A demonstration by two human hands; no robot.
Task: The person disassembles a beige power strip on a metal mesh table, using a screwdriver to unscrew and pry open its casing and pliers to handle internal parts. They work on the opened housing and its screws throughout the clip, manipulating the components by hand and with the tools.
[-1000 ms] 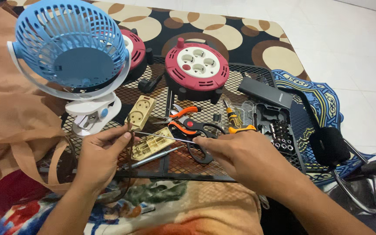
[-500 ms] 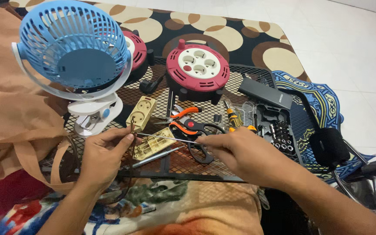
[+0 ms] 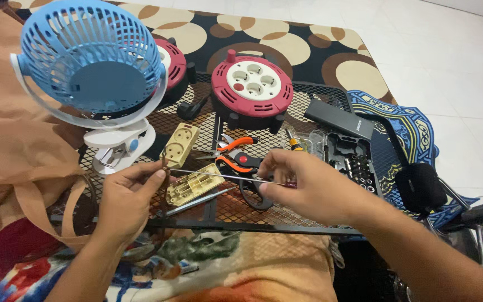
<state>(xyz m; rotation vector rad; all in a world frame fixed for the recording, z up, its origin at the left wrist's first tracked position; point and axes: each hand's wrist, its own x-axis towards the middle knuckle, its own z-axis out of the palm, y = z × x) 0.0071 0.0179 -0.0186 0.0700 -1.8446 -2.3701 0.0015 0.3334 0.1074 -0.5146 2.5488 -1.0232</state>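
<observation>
Left hand [image 3: 127, 198] pinches a small dark metal part [image 3: 163, 170] between thumb and fingertips, fingers curled close, held just above the black wire-mesh table [image 3: 241, 215]. Right hand [image 3: 308, 187] grips a thin screwdriver [image 3: 227, 177] by its dark red handle end, fingers closed around it; the long shaft runs left and nearly level, its tip meeting the small part at the left hand's fingertips.

Directly under the shaft, on the mesh, lies an opened beige socket housing [image 3: 195, 184], inside facing up, tilted. Just behind it lies a second beige double socket [image 3: 179, 145], face up. A grey metal rod [image 3: 199, 201] lies on the mesh below the opened housing, close to it. Orange-handled pliers [image 3: 233, 151] sit between the two hands, farther back, partly over black-handled scissors [image 3: 252, 193], whose loops show under the right hand's fingers.

Back centre: a red round cable reel [image 3: 251, 89] with white four-outlet face. A second red reel [image 3: 171, 64] is partly hidden behind a blue clip fan [image 3: 88, 61], whose white clamp [image 3: 115, 148] rests on the mesh at left. Right of the pliers: an open black screwdriver bit case [image 3: 350, 162] with a yellow-handled driver [image 3: 293, 144] beside it, and a flat black box [image 3: 339, 118] behind. Brown cloth [image 3: 6, 140] at far left. A patterned rug [image 3: 286, 39] with circles lies under the table.
</observation>
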